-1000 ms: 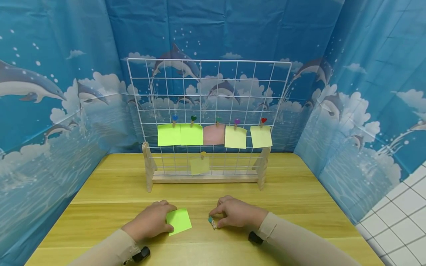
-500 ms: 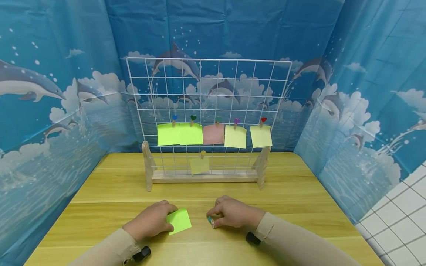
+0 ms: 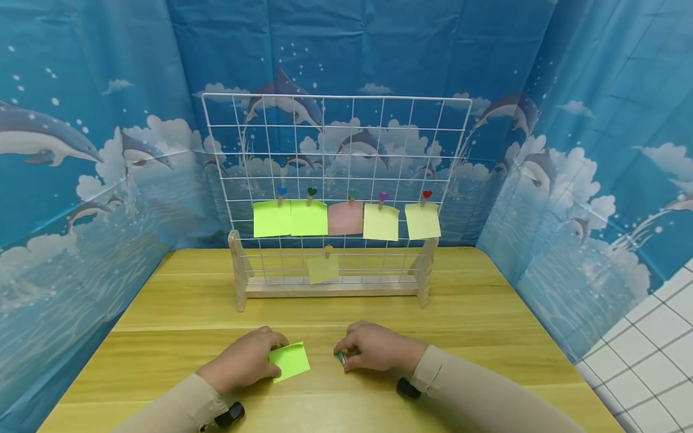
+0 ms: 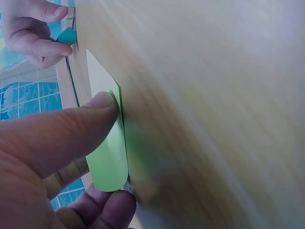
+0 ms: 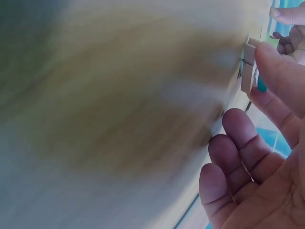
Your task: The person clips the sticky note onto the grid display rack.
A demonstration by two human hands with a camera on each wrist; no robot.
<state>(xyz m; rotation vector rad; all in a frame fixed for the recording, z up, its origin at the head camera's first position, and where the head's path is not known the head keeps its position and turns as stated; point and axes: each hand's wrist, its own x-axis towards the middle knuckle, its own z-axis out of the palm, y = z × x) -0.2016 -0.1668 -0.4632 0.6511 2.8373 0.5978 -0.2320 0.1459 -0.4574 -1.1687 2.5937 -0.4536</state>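
Note:
My left hand grips a bright green sticky note by its left side, low over the table. In the left wrist view the thumb presses on the note's face and it bows between thumb and fingers. To the right, my right hand pinches a small wooden clothespin with a teal heart on it. Thumb and index finger lie at the peg, while the other fingers are spread loosely. In the head view the fingers partly cover the peg.
Behind the hands stands a white wire grid on a wooden base. Green, pink and pale yellow notes hang on it from heart clothespins, with one yellow note lower down. Dolphin-print curtains surround the wooden table.
My right hand has shifted slightly left with the clothespin, its fingers closing in on it. My left hand stays nearly in place, and the green note's far edge curls up a little more.

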